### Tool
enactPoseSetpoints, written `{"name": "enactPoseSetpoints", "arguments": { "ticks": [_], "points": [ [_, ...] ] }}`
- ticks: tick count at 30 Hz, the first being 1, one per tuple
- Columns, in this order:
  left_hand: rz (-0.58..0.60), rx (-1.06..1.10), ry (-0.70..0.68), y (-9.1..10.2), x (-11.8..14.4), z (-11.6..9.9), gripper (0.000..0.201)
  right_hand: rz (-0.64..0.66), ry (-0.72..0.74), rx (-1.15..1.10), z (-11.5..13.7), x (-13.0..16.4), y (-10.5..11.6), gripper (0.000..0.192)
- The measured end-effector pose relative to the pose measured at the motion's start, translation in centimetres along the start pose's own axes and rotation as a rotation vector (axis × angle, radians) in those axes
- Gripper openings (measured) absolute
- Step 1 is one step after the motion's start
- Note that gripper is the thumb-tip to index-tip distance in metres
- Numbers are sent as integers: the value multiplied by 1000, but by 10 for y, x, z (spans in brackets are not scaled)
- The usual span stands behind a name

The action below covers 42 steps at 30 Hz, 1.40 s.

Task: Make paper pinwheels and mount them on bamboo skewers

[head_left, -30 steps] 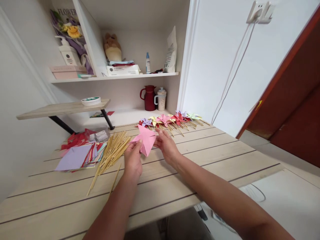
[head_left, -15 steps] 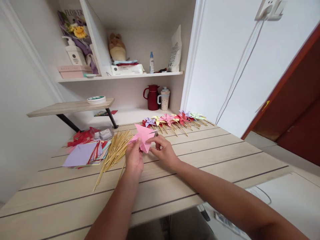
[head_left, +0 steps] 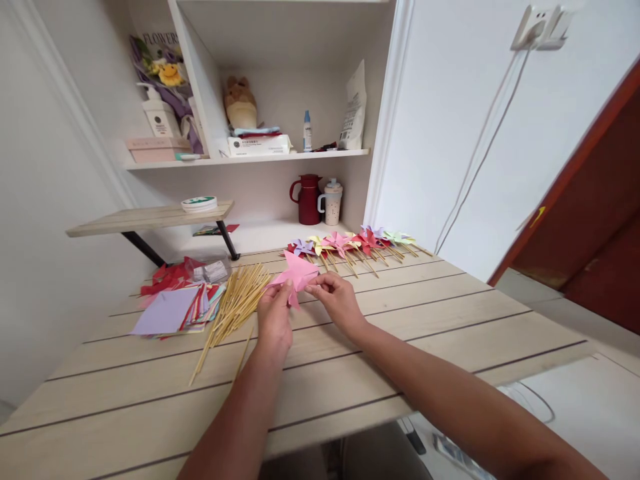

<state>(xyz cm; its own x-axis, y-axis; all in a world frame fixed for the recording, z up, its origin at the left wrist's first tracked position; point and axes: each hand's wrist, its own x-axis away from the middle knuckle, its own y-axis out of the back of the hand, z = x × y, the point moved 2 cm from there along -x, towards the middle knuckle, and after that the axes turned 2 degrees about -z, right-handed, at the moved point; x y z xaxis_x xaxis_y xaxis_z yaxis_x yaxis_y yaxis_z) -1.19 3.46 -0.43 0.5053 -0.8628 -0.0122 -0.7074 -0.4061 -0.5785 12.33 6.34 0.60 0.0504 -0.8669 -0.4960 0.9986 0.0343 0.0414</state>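
Both hands hold a pink folded paper [head_left: 298, 271] just above the wooden table [head_left: 400, 313]. My left hand [head_left: 275, 319] pinches its lower left part. My right hand [head_left: 337, 300] pinches its right side with fingertips together. A bundle of thin wooden sticks [head_left: 235, 303] lies just left of my left hand. Further left sits a stack of coloured paper squares [head_left: 173, 309], a lilac sheet on top. Behind the pink paper, a row of finished paper pinwheels on sticks [head_left: 355, 244] stretches to the right.
A clear plastic packet [head_left: 210, 271] and red paper scraps [head_left: 165, 275] lie behind the paper stack. A small raised shelf [head_left: 150, 217] holds a tape roll [head_left: 199, 203]. A red jug [head_left: 309, 199] and a cup [head_left: 332, 201] stand at the back. Cables hang down the right wall.
The pink paper went from a wide flat star to a smaller, more folded shape between my fingers. The camera shifted, so everything sits slightly further right and lower.
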Motion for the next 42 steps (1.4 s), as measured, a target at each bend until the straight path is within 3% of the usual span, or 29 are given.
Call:
{"name": "enactPoseSetpoints", "arguments": {
  "ticks": [6, 26, 42],
  "points": [
    [33, -76, -60, 0, 0, 0, 31, -17, -4, -21, -1, -1, 1, 14],
    [58, -93, -85, -2, 1, 3, 30, -15, 57, 141, 2, -4, 3, 12],
    [70, -178, -128, -4, 2, 1, 25, -31, 46, 142, 4, -4, 5, 14]
  ]
}}
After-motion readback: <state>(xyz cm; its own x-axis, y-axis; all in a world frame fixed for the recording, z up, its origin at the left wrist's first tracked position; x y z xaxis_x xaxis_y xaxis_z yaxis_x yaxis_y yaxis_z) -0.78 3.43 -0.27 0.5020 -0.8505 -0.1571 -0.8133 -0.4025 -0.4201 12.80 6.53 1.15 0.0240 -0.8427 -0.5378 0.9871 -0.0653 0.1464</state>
